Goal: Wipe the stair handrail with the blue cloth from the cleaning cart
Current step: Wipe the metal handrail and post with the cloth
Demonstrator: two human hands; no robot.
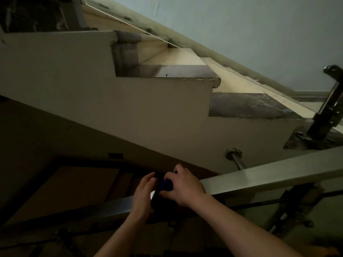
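A flat metal handrail (269, 175) runs from the right edge down to the lower left. The blue cloth (165, 185) is wrapped over the rail near the middle of the frame, mostly covered by my hands. My right hand (182, 186) lies on top of the cloth with its fingers curled over it and the rail. My left hand (143, 191) is just left of the cloth, fingers curved against its side. The cloth's dark lower part hangs below the rail.
The underside and steps of an upper stair flight (167, 71) fill the view above. A round wall bracket (234, 153) holds the rail to the stair side. A metal post with clamps (328, 106) stands at right. Dim lower stairs lie below.
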